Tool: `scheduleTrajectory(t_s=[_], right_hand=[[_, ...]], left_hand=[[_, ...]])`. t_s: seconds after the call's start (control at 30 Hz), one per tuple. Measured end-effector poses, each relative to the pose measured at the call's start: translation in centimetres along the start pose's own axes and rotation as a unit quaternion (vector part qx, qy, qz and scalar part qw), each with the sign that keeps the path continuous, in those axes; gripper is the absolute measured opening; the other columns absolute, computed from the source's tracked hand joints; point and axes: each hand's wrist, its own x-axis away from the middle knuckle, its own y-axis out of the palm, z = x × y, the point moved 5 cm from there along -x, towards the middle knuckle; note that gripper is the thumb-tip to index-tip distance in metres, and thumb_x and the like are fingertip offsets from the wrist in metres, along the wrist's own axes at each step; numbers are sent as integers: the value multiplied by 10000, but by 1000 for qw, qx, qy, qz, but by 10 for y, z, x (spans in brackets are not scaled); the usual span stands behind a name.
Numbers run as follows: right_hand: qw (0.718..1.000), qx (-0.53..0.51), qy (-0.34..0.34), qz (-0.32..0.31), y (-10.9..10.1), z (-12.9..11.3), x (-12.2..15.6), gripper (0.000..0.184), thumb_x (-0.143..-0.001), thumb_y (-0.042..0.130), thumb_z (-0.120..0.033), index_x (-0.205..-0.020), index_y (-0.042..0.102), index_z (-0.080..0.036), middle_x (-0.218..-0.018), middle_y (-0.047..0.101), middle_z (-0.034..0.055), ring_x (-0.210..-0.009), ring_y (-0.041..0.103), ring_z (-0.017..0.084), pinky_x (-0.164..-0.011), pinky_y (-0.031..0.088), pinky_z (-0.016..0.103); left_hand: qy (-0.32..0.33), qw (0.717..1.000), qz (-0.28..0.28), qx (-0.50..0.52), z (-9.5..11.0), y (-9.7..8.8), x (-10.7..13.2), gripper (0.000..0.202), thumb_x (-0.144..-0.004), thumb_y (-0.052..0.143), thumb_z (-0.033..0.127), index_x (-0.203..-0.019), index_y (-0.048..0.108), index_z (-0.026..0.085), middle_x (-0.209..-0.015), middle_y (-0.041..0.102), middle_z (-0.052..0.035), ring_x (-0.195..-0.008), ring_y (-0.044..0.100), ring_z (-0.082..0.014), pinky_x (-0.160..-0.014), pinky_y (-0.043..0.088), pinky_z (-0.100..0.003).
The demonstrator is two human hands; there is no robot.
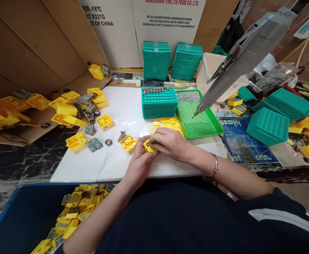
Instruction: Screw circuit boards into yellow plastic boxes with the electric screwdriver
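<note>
My left hand [140,167] is closed around the side of a small yellow plastic housing [151,149], held just above the white work surface. Over its opening, my right hand [174,144] has its fingers pinched together at a small dark part, too covered to make out. Just left of my left fingers lies another yellow housing half [128,143] with its inside facing up, thin wires running from it toward my hands. Behind my right hand is a pile of flat yellow plastic pieces [167,123].
A grey electric screwdriver [228,67] hangs over a green tray [218,127] of small screws. Stacked teal trays [159,109] stand beside it. Wired yellow housings [76,141] lie to the left. A blue bin [19,211] below holds many yellow units.
</note>
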Motion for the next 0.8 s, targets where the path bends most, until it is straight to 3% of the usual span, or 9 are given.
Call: scheduleTrajectory(t_s=[0.13,0.23,0.47,0.7,0.8], right_hand=[[970,-196,141,40,-5,11,5,49,-833,654,-202,-840,660,-154,-796,663,6,-721,566,95,-693,435,227],[949,-261,175,33,-1,13,7,38,-802,683,-190,-827,684,-161,-791,680,-6,-703,577,83,-676,437,217],[966,-178,177,54,-1,11,10,36,-809,663,-186,-809,679,-154,-786,665,2,-708,557,86,-686,421,226],[955,-229,185,43,5,12,12,29,-807,664,-191,-808,675,-164,-808,676,-1,-728,581,90,-700,443,225],[962,-202,175,51,6,11,12,35,-813,656,-192,-800,663,-160,-792,664,0,-714,564,89,-693,432,227]], left_hand=[[39,998,-11,-50,0,-2,-1,444,-769,594,119,-1171,467,257,-1179,571,-19,-1125,530,-173,-1031,406,-360],[64,988,-16,-141,-1,-4,-1,439,-808,590,175,-1211,439,261,-1182,545,-27,-1133,509,-191,-1028,389,-360],[121,955,-3,-270,7,-1,2,389,-859,572,224,-1219,423,242,-1196,484,-48,-1149,468,-216,-1032,353,-356],[108,965,2,-240,8,2,3,374,-850,584,207,-1194,441,236,-1172,503,-47,-1136,486,-220,-1003,371,-338],[120,959,3,-257,9,3,3,360,-850,578,194,-1183,448,231,-1174,498,-50,-1143,483,-219,-1015,364,-340]])
